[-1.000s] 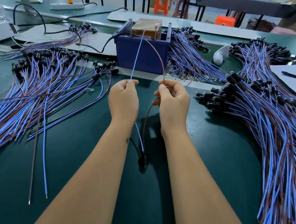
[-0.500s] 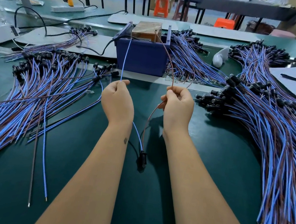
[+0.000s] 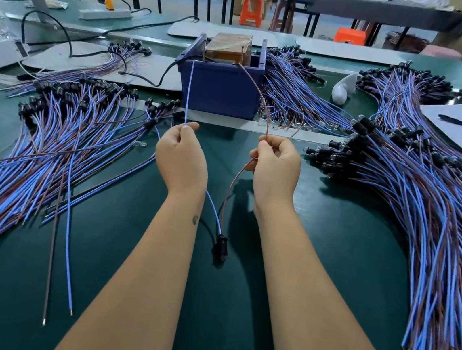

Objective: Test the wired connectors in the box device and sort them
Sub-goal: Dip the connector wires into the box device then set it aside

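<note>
Both hands had drawn further apart than a second before, spreading the two wires. Left hand [image 3: 181,158] pinched the blue wire [image 3: 189,92], right hand [image 3: 277,168] pinched the brown wire [image 3: 255,83]; both wire tips reached up to the blue box device [image 3: 220,91]. Their shared black connector [image 3: 220,247] hung between the forearms over the green mat [image 3: 332,251], with wire piles on both sides

Matt green table mat [image 3: 313,278], smooth plastic-sheathed wires [image 3: 442,226], glossy black connector [image 3: 221,244], blue plastic box device [image 3: 222,88].
</note>
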A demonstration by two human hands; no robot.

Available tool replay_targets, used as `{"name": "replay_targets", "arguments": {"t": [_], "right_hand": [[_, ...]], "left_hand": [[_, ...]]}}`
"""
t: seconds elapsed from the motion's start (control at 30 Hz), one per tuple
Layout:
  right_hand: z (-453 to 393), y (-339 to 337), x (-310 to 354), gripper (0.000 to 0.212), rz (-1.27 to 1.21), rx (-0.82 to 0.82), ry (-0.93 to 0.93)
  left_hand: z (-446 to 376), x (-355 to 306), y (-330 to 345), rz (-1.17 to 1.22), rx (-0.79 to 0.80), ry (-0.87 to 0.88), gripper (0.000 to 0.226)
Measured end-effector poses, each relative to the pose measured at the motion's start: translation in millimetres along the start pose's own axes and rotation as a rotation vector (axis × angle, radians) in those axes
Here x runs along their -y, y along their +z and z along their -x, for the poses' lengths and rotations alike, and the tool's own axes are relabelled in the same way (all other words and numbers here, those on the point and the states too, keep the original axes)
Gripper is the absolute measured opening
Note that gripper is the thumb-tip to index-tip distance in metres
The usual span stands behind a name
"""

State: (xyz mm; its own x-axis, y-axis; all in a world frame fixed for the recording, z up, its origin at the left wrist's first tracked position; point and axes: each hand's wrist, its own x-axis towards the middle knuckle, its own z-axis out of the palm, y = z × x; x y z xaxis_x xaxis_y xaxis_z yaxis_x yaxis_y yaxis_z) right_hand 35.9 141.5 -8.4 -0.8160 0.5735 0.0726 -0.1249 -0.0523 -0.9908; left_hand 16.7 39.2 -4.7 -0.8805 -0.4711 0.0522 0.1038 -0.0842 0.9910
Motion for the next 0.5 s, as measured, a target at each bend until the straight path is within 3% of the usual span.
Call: {"name": "replay_targets", "arguments": {"t": [0.5], "right_hand": [[3.6, -1.3, 5.8, 0.015, -0.069, -0.025, 0.013]], "left_hand": [[-3.5, 2.5, 1.8, -0.018, 0.069, 0.01, 0.029]]}}
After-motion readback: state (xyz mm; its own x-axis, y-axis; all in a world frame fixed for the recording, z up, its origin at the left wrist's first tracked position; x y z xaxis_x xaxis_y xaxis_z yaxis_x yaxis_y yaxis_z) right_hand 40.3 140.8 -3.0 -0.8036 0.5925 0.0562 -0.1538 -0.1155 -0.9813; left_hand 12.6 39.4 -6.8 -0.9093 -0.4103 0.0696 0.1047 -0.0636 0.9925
